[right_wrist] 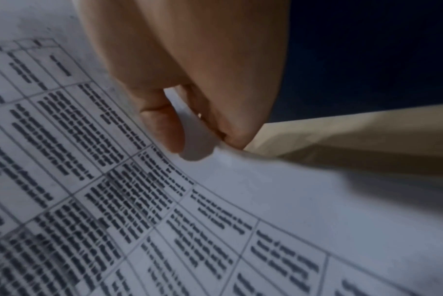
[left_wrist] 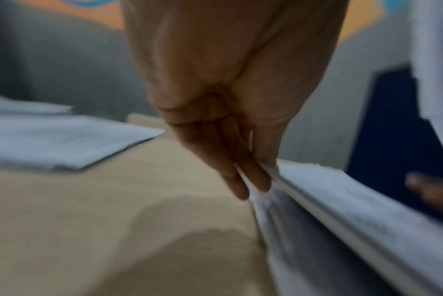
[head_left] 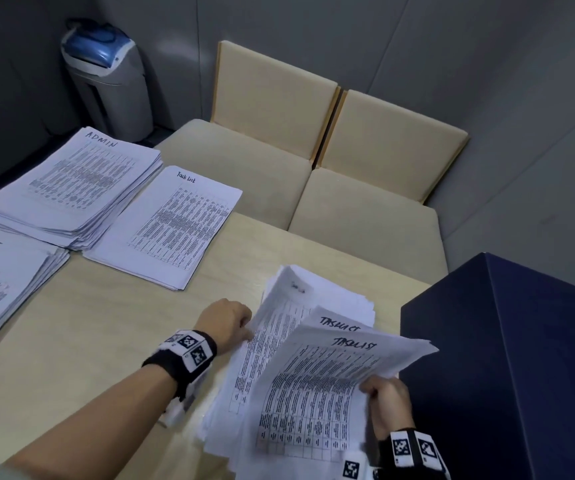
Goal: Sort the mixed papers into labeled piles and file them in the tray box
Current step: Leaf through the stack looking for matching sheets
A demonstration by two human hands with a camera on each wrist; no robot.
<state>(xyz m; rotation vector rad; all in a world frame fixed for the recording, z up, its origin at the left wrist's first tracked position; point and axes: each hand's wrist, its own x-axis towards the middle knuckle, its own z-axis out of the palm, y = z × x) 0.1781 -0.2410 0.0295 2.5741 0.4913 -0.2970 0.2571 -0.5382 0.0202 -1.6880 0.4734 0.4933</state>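
We are in an office, probably a small meeting corner. We see a pale wooden table (head_left: 106,323) carrying stacks of printed tables, one headed "ADMIN" (head_left: 71,188) and one headed "Task List" (head_left: 172,226). Behind the table stand two beige padded chairs (head_left: 279,133) against plain grey walls (head_left: 487,64), with a grey bin with a blue lid (head_left: 106,77) in the corner.

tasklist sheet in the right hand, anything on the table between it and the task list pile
Nothing visible does. The right hand pinches the Tasklist sheet, and bare table lies between it and the Task List pile. The left hand holds the mixed stack's edge, beside that path.
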